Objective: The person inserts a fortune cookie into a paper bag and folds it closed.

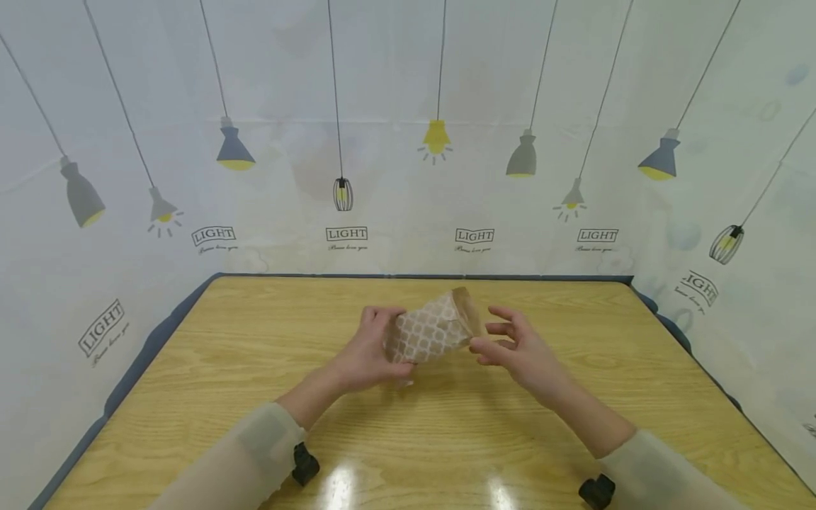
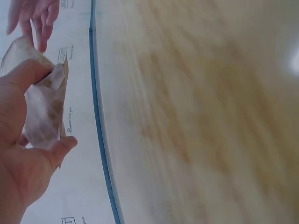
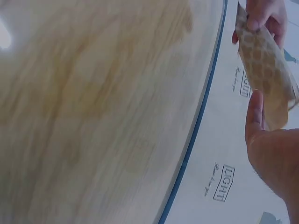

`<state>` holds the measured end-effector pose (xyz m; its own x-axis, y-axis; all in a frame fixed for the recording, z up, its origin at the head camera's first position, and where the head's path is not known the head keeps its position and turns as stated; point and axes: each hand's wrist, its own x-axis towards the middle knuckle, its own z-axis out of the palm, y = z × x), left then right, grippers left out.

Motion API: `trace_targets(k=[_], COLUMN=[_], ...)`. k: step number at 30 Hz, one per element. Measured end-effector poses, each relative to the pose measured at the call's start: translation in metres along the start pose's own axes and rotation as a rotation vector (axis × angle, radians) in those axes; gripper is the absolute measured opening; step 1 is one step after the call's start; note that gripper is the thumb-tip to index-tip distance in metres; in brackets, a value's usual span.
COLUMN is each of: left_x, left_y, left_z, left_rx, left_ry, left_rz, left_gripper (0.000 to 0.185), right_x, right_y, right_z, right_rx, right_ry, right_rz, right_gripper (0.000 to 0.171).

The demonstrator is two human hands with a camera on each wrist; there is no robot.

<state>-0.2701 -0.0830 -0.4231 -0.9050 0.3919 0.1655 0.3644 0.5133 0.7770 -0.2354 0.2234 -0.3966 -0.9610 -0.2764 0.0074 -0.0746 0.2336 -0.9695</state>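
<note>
A brown paper bag (image 1: 426,331) with a white lattice pattern is held above the table, tilted up toward the right. Its plain brown mouth (image 1: 467,312) faces my right hand. My left hand (image 1: 366,352) grips the closed end, thumb on the near edge and fingers on the far one; the left wrist view shows that end of the bag (image 2: 44,109) between thumb and fingers. Beside the mouth, my right hand (image 1: 525,358) has its fingers spread and loosely bent. Its thumb lies at the bag's edge; whether it touches the paper I cannot tell. What the bag contains is hidden.
The wood-grain table (image 1: 255,319) lies below both hands, with a dark blue edge strip (image 1: 299,275) along the back. Behind and beside it hangs a pale curtain (image 1: 395,85) printed with lamps. A small black device (image 1: 304,464) sits at the left cuff.
</note>
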Motion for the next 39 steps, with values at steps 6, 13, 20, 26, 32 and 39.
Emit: trace_targets(k=[6, 13, 20, 26, 32, 39], left_x=[0.004, 0.002, 0.003, 0.006, 0.006, 0.002], left_y=[0.007, 0.016, 0.016, 0.022, 0.019, 0.017], left_z=[0.011, 0.021, 0.020, 0.013, 0.010, 0.007], left_rx=[-0.007, 0.011, -0.090, -0.317, -0.387, -0.406], left_ry=[0.095, 0.116, 0.078, 0.000, -0.052, -0.025], left_rz=[-0.023, 0.005, 0.067, 0.110, 0.120, 0.107], left_gripper=[0.103, 0.103, 0.067, 0.070, 0.047, 0.063], right_x=[0.005, 0.013, 0.015, 0.014, 0.014, 0.013], right_y=[-0.005, -0.014, -0.011, -0.009, -0.009, -0.009], right_z=[0.021, 0.034, 0.023, 0.010, 0.006, 0.007], right_rx=[0.145, 0.149, 0.041, -0.073, -0.164, -0.215], right_ry=[-0.013, 0.096, 0.097, 0.043, -0.022, -0.023], right_rz=[0.066, 0.047, -0.047, -0.123, -0.164, -0.197], right_gripper=[0.075, 0.062, 0.051, 0.051, 0.044, 0.037])
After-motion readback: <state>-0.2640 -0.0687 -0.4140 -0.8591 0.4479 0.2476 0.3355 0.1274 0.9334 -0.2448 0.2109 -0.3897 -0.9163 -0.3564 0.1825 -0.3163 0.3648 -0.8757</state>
